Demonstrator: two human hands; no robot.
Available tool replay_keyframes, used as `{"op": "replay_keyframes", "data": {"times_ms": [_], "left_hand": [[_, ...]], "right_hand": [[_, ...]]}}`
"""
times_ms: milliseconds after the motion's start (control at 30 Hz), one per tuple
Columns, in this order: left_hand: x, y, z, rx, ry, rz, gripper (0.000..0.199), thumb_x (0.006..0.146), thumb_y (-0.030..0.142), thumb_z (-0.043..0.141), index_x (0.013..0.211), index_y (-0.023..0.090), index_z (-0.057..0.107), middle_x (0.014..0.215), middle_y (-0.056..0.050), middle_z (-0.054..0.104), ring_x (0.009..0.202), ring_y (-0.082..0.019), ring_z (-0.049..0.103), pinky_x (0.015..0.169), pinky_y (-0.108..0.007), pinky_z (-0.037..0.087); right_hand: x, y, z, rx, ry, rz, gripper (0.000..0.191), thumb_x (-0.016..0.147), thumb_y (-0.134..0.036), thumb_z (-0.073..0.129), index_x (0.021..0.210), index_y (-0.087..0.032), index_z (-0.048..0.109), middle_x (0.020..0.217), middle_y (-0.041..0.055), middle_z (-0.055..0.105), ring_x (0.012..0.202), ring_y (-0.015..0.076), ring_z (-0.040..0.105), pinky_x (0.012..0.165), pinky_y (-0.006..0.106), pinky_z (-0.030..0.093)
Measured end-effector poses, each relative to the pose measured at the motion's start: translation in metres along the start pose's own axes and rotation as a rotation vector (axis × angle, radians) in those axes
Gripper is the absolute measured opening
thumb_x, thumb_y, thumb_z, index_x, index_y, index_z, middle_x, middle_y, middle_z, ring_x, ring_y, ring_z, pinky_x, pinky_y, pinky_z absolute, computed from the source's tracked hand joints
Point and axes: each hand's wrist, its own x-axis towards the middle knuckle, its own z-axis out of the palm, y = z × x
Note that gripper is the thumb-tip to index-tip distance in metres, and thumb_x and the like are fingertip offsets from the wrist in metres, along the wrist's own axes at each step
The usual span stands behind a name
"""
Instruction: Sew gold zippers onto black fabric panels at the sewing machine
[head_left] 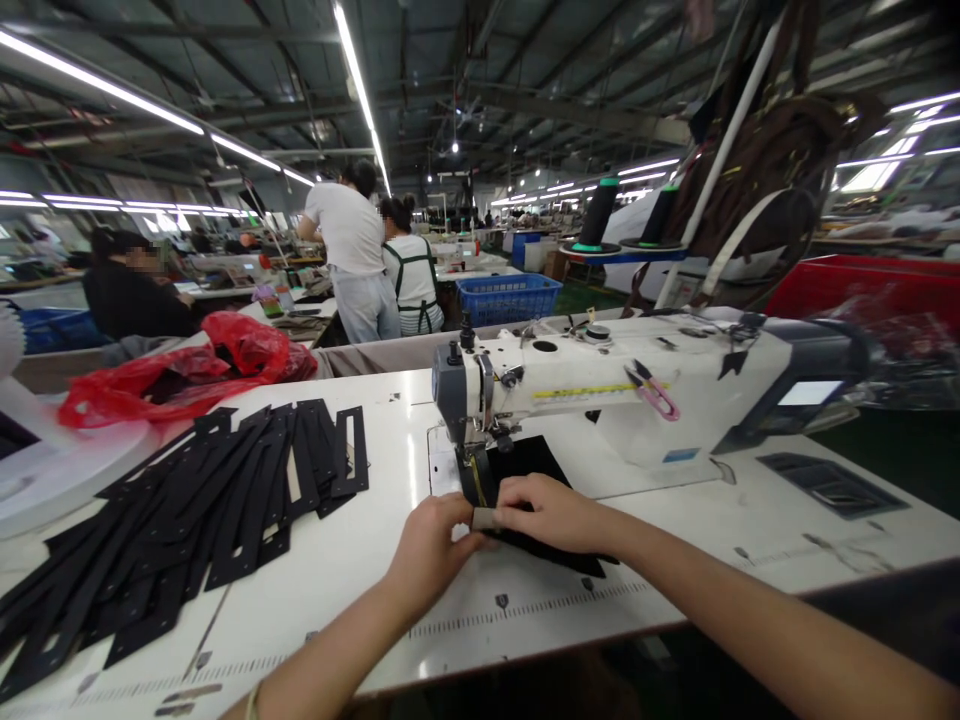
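A white sewing machine [622, 400] stands on the table, and black fabric [536, 460] lies under its needle area. Just in front of the presser foot, my left hand [435, 545] pinches the left end of a small greyish-beige strip [485, 518]. My right hand [551, 510] rests over the black fabric, its fingers closed on the strip's other end. Both hands are close together, fingertips almost meeting. Part of the fabric is hidden beneath my right hand and shows again below it.
A heap of black slotted strips [187, 510] covers the table's left side, near a red plastic bag [195, 370]. Pink-handled snips [652, 392] sit against the machine's arm. Thread cones [598, 215] stand behind. Co-workers [349, 250] and a blue basket [510, 295] are beyond.
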Motion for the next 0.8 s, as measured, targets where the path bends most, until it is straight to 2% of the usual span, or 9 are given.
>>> {"op": "replay_keyframes", "data": {"times_ms": [100,167,267,367,433,500,600,700,800], "left_hand": [[0.005,0.000,-0.012,-0.024,0.047,0.023,0.008,0.074,0.015,0.065,0.068,0.018,0.061,0.068,0.003,0.061,0.065,-0.014,0.057,0.058,-0.022,0.041],[0.007,0.001,-0.020,-0.032,0.071,0.050,0.007,0.075,0.015,0.064,0.070,0.019,0.062,0.069,0.002,0.062,0.064,-0.013,0.057,0.057,-0.022,0.042],[0.006,0.002,-0.022,-0.021,0.107,0.099,0.006,0.078,0.016,0.061,0.073,0.019,0.064,0.071,0.001,0.064,0.065,-0.014,0.058,0.059,-0.023,0.043],[-0.005,0.000,-0.009,0.002,0.139,0.168,0.012,0.079,0.013,0.057,0.082,0.020,0.066,0.076,-0.002,0.066,0.069,-0.018,0.059,0.063,-0.028,0.045],[-0.016,-0.003,0.004,0.010,0.140,0.232,0.018,0.078,0.011,0.053,0.086,0.021,0.066,0.079,-0.003,0.067,0.070,-0.019,0.060,0.065,-0.031,0.047],[-0.028,-0.005,0.013,0.015,0.130,0.306,0.023,0.077,0.008,0.048,0.086,0.019,0.065,0.081,-0.005,0.067,0.071,-0.019,0.060,0.066,-0.032,0.048],[-0.037,-0.007,0.011,-0.008,0.068,0.403,0.022,0.075,0.014,0.048,0.091,0.017,0.063,0.089,-0.010,0.065,0.079,-0.021,0.060,0.071,-0.036,0.051],[-0.034,-0.007,0.001,-0.016,-0.035,0.360,0.025,0.078,0.021,0.051,0.100,0.018,0.061,0.099,-0.011,0.063,0.090,-0.022,0.059,0.081,-0.038,0.051],[-0.024,-0.009,0.001,0.095,-0.042,0.264,0.034,0.079,0.018,0.052,0.112,0.017,0.056,0.116,-0.014,0.059,0.106,-0.026,0.055,0.089,-0.045,0.048]], "right_hand": [[-0.004,-0.012,-0.010,-0.028,0.073,-0.072,0.009,0.073,-0.021,0.069,0.073,-0.016,0.061,0.079,-0.0006,0.057,0.076,0.0140,0.053,0.068,0.024,0.040],[-0.005,-0.017,-0.012,-0.065,0.128,-0.096,0.014,0.068,-0.015,0.072,0.077,-0.017,0.061,0.081,0.0000,0.056,0.079,0.0160,0.051,0.070,0.026,0.039],[-0.003,-0.018,-0.007,-0.112,0.196,-0.107,0.012,0.070,-0.010,0.068,0.077,-0.016,0.061,0.081,0.0013,0.056,0.079,0.0169,0.050,0.071,0.029,0.037],[-0.007,-0.014,0.010,-0.161,0.224,-0.106,0.007,0.072,-0.012,0.066,0.075,-0.016,0.061,0.080,0.0019,0.054,0.080,0.0175,0.048,0.071,0.030,0.037],[-0.015,-0.008,0.031,-0.227,0.225,-0.086,0.006,0.074,-0.013,0.063,0.077,-0.018,0.062,0.080,0.0019,0.053,0.080,0.0181,0.046,0.072,0.031,0.037],[-0.025,-0.001,0.055,-0.295,0.227,-0.069,0.012,0.073,-0.012,0.062,0.082,-0.019,0.062,0.083,0.0023,0.054,0.082,0.0190,0.046,0.074,0.032,0.037],[-0.035,0.010,0.085,-0.395,0.298,-0.145,0.020,0.070,-0.007,0.058,0.089,-0.015,0.061,0.088,0.0057,0.056,0.085,0.0215,0.046,0.078,0.035,0.038],[-0.036,0.014,0.093,-0.499,0.364,-0.297,0.015,0.074,-0.004,0.051,0.084,-0.011,0.060,0.082,0.0072,0.057,0.079,0.0208,0.047,0.075,0.036,0.039],[-0.034,0.011,0.087,-0.531,0.384,-0.358,0.015,0.077,-0.005,0.045,0.078,-0.011,0.059,0.073,0.0068,0.055,0.072,0.0195,0.047,0.071,0.034,0.040]]}}
